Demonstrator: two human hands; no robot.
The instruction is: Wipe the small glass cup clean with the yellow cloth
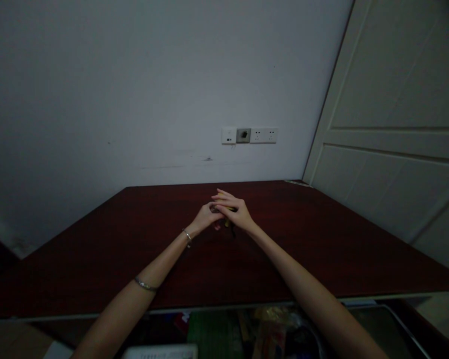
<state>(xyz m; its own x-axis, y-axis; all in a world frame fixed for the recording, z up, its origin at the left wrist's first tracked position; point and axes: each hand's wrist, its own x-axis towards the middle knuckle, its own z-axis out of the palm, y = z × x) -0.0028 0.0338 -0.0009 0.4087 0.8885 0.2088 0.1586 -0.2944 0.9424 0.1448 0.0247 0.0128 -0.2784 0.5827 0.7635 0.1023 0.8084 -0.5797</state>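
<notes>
Both hands meet over the middle of the dark red table [164, 269]. My left hand [204, 218], with a bracelet at its wrist, is closed at the fingertips around a small yellow object [227, 224]. My right hand [241, 214] reaches over from the other side, its fingers bent across the same object and overlapping the left fingers. Only bits of yellow show between and below the fingers, and a short dark strand [233, 231] hangs under the right hand. The fingers hide the rest, so its kind cannot be made out.
Below the table's front edge, an open drawer or shelf holds a green item [215, 334], a white box [160, 351] and several packets [271, 334]. Sockets [264, 135] sit on the wall behind. A pale panelled door [396, 134] stands at the right.
</notes>
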